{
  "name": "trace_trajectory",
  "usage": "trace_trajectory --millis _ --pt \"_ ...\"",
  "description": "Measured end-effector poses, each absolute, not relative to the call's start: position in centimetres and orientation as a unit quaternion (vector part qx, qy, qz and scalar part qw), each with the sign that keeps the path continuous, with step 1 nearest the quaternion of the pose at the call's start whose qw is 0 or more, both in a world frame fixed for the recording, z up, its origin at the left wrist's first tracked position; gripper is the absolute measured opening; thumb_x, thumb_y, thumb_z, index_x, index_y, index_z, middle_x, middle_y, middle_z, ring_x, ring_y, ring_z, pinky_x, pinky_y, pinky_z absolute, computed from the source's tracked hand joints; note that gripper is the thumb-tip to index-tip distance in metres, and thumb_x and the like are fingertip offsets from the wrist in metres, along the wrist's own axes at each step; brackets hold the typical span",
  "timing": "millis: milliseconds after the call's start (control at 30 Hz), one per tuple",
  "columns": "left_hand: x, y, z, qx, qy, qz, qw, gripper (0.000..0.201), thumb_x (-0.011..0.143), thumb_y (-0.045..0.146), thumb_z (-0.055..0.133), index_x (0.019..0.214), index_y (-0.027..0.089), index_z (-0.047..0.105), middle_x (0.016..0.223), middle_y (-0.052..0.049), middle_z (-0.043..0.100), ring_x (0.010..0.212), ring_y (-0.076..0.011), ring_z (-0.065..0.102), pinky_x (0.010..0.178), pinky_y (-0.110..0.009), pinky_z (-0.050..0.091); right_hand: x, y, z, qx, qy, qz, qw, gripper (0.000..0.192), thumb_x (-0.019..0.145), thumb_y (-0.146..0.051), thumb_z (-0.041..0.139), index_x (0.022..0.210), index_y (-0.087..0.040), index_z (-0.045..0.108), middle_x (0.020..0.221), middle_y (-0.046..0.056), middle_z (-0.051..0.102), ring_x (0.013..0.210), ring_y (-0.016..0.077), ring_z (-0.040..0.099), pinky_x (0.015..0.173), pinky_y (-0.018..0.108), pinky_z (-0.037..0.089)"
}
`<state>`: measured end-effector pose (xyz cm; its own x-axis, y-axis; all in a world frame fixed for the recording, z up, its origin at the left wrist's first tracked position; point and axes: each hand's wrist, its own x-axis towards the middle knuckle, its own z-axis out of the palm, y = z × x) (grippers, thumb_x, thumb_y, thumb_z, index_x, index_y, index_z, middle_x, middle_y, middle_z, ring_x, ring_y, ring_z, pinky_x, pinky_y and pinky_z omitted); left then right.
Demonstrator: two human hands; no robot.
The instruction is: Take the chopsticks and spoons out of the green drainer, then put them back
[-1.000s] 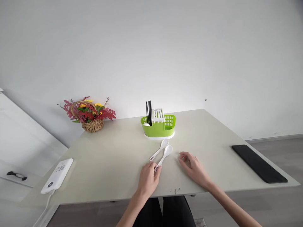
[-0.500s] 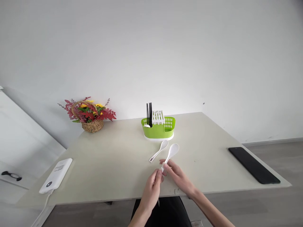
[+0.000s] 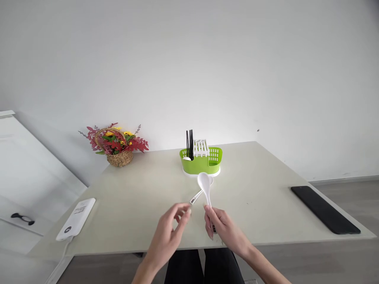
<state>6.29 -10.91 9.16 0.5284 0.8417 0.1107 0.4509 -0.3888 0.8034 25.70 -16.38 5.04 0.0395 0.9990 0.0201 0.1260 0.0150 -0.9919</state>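
Note:
My right hand [image 3: 222, 228] grips the handle of a white spoon [image 3: 205, 185] and holds it raised, bowl pointing away from me toward the green cutlery holder [image 3: 202, 163]. My left hand [image 3: 169, 232] hovers just left of it, fingers spread, holding nothing. A second white spoon [image 3: 197, 195] lies on the beige table [image 3: 142, 205] behind the raised one, partly hidden by it. The green holder carries black chopsticks [image 3: 190, 144], a white rack insert and another white spoon bowl at its left end.
A wicker basket of red and yellow flowers [image 3: 117, 146] stands at the table's back left. A white power bank [image 3: 76, 213] with a cable lies near the left edge. A black flat device [image 3: 325, 209] lies along the right edge. A white cabinet [image 3: 20, 185] stands left.
My left hand lifted one spoon off the table and passed it to my right hand, then let go and opened. The right hand now holds that spoon raised.

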Motion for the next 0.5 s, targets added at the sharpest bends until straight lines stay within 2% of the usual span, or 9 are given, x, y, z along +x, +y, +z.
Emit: trace_trajectory --millis 67,133,200,267,333,433,500 --pt "6.3 -10.2 10.4 0.807 0.405 0.301 0.307 0.048 0.100 0.051 0.058 0.143 0.030 0.055 0.113 -0.006 0.074 0.090 -0.0202 0.069 0.066 -0.025 0.055 25.1 -16.8 5.0 -0.548 -0.542 0.447 0.455 0.063 0.103 -0.070 0.033 0.061 -0.024 0.042 0.053 -0.003 0.043 0.056 0.0137 0.040 0.060 0.030 0.036" --pt "6.4 -9.6 11.5 0.828 0.386 0.309 0.266 0.055 0.099 0.049 0.059 0.150 0.032 0.047 0.119 -0.006 0.073 0.083 -0.0186 0.069 0.072 -0.028 0.058 24.6 -17.1 5.1 -0.550 -0.572 0.433 0.427 0.059 0.104 -0.067 0.032 0.064 -0.024 0.039 0.056 -0.004 0.039 0.055 0.0126 0.034 0.057 0.030 0.030" --pt "6.2 -8.8 12.4 0.848 0.363 0.283 0.261 0.043 0.102 0.047 0.055 0.142 0.033 0.057 0.115 -0.004 0.075 0.071 -0.0159 0.068 0.070 -0.028 0.057 24.4 -17.3 5.1 -0.546 -0.603 0.419 0.404 0.057 0.106 -0.063 0.030 0.066 -0.024 0.039 0.060 -0.003 0.041 0.056 0.0124 0.032 0.057 0.030 0.027" --pt "5.9 -7.8 13.3 0.866 0.343 0.244 0.268 0.029 0.104 0.045 0.050 0.120 0.032 0.071 0.102 0.000 0.077 0.062 -0.0138 0.067 0.066 -0.026 0.055 24.7 -17.3 5.2 -0.534 -0.622 0.418 0.392 0.056 0.107 -0.061 0.029 0.068 -0.023 0.042 0.061 -0.004 0.042 0.057 0.0122 0.033 0.057 0.030 0.027" --pt "5.4 -6.7 14.2 0.875 0.338 0.229 0.259 0.031 0.104 0.045 0.049 0.105 0.031 0.076 0.086 0.002 0.077 0.059 -0.0134 0.066 0.063 -0.024 0.052 25.5 -17.1 5.3 -0.520 -0.629 0.428 0.389 0.053 0.107 -0.061 0.030 0.071 -0.024 0.045 0.059 -0.005 0.041 0.055 0.0117 0.034 0.056 0.029 0.029" --pt "4.9 -5.1 15.6 0.875 0.354 0.246 0.221 0.035 0.103 0.049 0.050 0.103 0.030 0.079 0.072 0.003 0.074 0.056 -0.0139 0.063 0.060 -0.023 0.049 27.1 -16.4 5.3 -0.508 -0.621 0.443 0.399 0.051 0.106 -0.061 0.032 0.074 -0.024 0.047 0.057 -0.005 0.045 0.054 0.0117 0.039 0.058 0.027 0.035" --pt "4.8 -4.1 16.5 0.871 0.362 0.271 0.191 0.037 0.101 0.052 0.051 0.102 0.029 0.080 0.064 0.003 0.070 0.052 -0.0131 0.058 0.055 -0.021 0.046 28.4 -15.7 5.2 -0.505 -0.615 0.443 0.413 0.047 0.107 -0.060 0.032 0.087 -0.024 0.056 0.061 -0.005 0.053 0.056 0.0128 0.046 0.062 0.028 0.041"
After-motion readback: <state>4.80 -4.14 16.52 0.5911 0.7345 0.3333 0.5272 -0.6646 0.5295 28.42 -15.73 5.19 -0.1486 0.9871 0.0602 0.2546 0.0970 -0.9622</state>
